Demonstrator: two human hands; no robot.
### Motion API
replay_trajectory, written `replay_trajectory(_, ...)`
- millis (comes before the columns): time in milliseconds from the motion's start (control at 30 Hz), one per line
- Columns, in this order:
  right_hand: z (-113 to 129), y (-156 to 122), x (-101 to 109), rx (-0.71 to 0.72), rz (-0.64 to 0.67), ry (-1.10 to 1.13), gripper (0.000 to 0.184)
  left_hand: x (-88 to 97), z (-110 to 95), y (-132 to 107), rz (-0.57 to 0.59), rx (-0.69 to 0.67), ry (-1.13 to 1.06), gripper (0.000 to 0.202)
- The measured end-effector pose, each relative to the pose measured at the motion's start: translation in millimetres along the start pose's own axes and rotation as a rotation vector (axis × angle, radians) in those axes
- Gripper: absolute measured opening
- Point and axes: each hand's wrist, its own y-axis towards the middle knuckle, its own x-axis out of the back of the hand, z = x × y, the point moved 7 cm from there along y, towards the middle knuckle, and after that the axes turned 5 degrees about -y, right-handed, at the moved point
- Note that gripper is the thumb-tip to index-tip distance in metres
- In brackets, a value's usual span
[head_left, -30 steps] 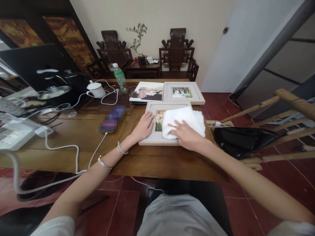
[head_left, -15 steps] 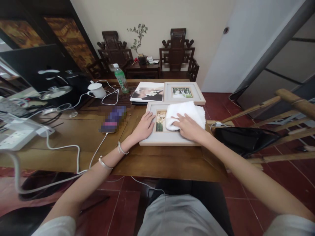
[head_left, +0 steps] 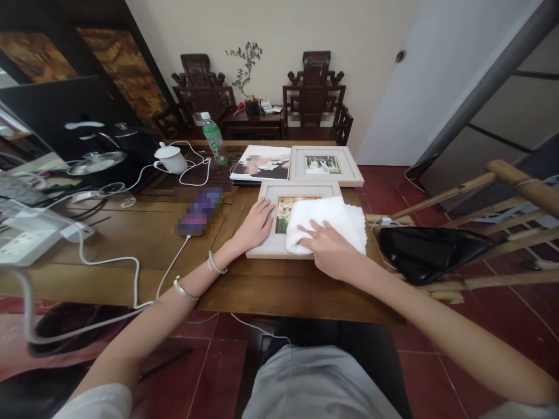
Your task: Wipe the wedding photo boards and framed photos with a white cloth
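Observation:
A picture frame (head_left: 301, 187) with a pale wooden edge and a small photo (head_left: 283, 216) in its middle lies flat on the table. My left hand (head_left: 257, 226) rests on the frame's left side, fingers stretched out and flat. Under my right hand (head_left: 331, 244) is a folded white towel (head_left: 323, 210), gripped and pressed onto the frame. The towel covers the frame's right part and some of the photo, and hangs past the right edge. My right thumb is partly hidden in the towel.
Behind lie a second frame (head_left: 356, 169) and a photo book (head_left: 259, 163). Leftward are a phone (head_left: 198, 212) on a cable, a green bottle (head_left: 213, 139), a lidded white cup (head_left: 170, 159) and a power strip (head_left: 26, 244). A bamboo rack (head_left: 524, 180) stands at right.
My right hand has drawn the towel toward me, down to the frame's near edge, uncovering its far right part. My left hand has stayed in place.

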Motion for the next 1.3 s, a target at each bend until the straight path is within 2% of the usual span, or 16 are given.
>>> replay_trajectory(133,-5,1,-2,-0.011,-0.028,-0.011,0.056,-0.7,1,-1,0.008,-0.009,0.017,0.045)
replay_trajectory(333,-37,12,-2,-0.066,-0.086,-0.074,0.051,-0.3,3,0,0.024,0.002,0.028,0.044)
replay_trajectory(467,-50,17,1,-0.092,-0.134,-0.109,0.052,0.5,2,0,0.032,-0.002,0.024,0.044)
replay_trajectory(667,-50,18,-1,-0.109,-0.126,-0.124,0.053,0.1,2,0,0.026,-0.005,0.012,0.044)
replay_trajectory(867,-37,6,-6,-0.071,-0.056,-0.076,0.051,0.1,2,0,0.008,-0.008,0.012,0.042)
replay_trajectory(1000,-34,0,-5,-0.07,-0.067,-0.048,0.051,0.3,3,-1,0.006,-0.014,0.008,0.042)
replay_trajectory(1133,-39,3,-5,-0.062,-0.094,-0.07,0.051,0.6,2,-1,0.011,-0.011,0.029,0.043)
replay_trajectory(1300,-55,21,-4,-0.08,-0.145,-0.089,0.053,0.8,2,-1,0.031,-0.003,0.036,0.045)
